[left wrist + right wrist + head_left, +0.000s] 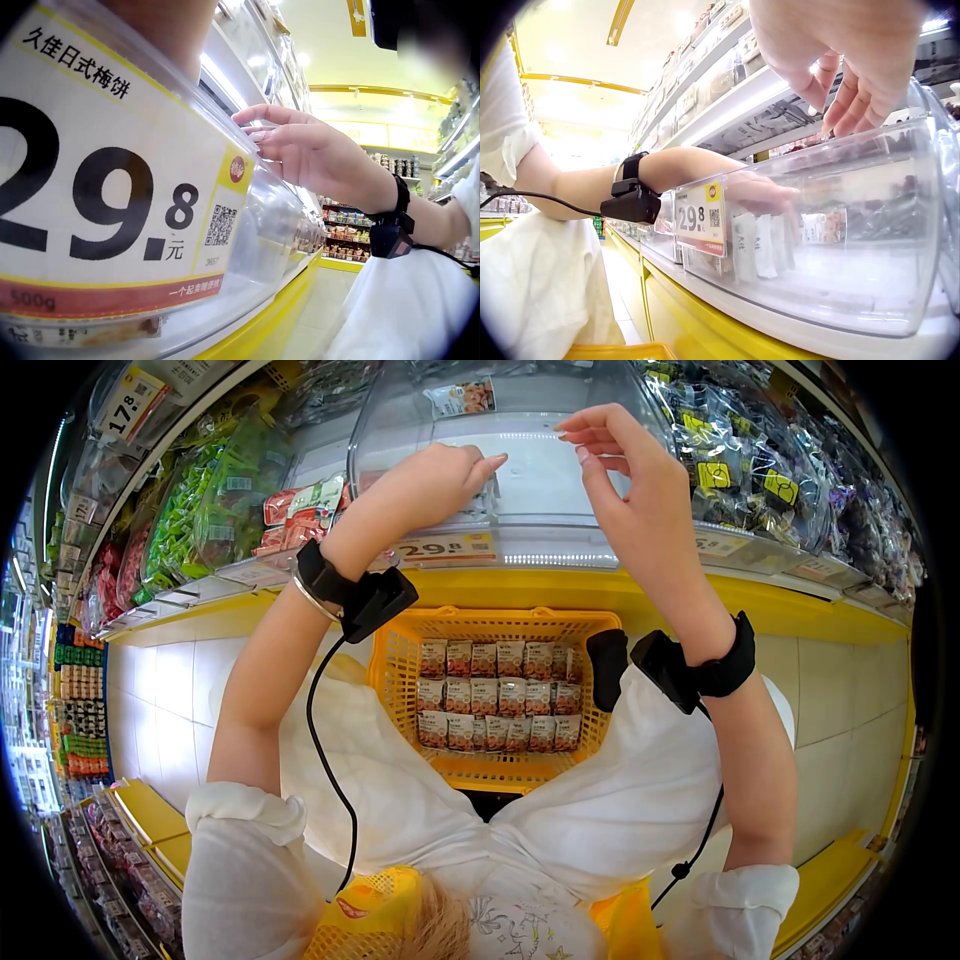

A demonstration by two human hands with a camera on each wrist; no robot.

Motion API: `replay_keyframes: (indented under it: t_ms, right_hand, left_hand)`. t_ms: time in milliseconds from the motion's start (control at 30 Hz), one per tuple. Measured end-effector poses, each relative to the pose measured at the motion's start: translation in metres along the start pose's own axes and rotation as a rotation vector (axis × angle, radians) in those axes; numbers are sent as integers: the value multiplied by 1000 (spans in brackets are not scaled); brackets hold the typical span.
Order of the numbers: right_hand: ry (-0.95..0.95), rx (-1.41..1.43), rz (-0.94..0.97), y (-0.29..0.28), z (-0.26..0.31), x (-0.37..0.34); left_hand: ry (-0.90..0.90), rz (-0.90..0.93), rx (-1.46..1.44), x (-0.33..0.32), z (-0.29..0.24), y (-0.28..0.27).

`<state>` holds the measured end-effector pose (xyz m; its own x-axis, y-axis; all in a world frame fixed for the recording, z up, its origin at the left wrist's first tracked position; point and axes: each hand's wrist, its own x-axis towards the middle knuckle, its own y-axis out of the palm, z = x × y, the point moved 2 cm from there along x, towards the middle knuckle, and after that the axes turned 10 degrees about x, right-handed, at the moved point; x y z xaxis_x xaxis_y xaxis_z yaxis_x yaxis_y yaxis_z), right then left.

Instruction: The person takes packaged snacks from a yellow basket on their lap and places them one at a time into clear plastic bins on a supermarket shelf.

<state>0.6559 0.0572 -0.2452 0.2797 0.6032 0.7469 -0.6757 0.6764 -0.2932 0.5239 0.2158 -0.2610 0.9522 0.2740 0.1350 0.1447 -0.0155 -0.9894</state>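
Observation:
My left hand (440,482) reaches over the front wall into a clear plastic bin (877,289). Beneath it, several small snack packets (761,244) stand on edge by the price tag. Its lower fingers are hidden, so I cannot tell whether they grip a packet. My right hand (640,485) hovers over the bin's right side, fingers loosely bent and nothing between them. Another small packet (462,398) lies flat farther back in the bin.
A yellow basket (490,775) between my legs holds rows of similar packets (485,695). A 29.8 price tag (112,180) is on the bin's front. Green bags (200,495) fill the left side, and dark wrapped goods (745,470) fill the right.

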Motion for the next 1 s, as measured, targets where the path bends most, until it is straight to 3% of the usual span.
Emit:
replay_keyframes:
  t_ms: [467, 767, 833, 867, 933, 1000]
  right_hand:
    - [-3, -6, 15, 1, -1, 0]
    - [-4, 1, 14, 1, 0, 0]
    - [-5, 4, 14, 1, -1, -1]
    - [-22, 7, 12, 1, -2, -1]
    - [-21, 12, 12, -1, 2, -3]
    - [52, -79, 98, -4, 7, -2]
  left_hand:
    - [33, 29, 24, 1, 6, 4]
    - [-109, 83, -73, 6, 8, 4]
    - [150, -449, -84, 10, 6, -2]
    - [149, -445, -89, 10, 10, -2]
    - [83, -756, -102, -2, -14, -39]
    - [46, -769, -199, -38, -2, -15]
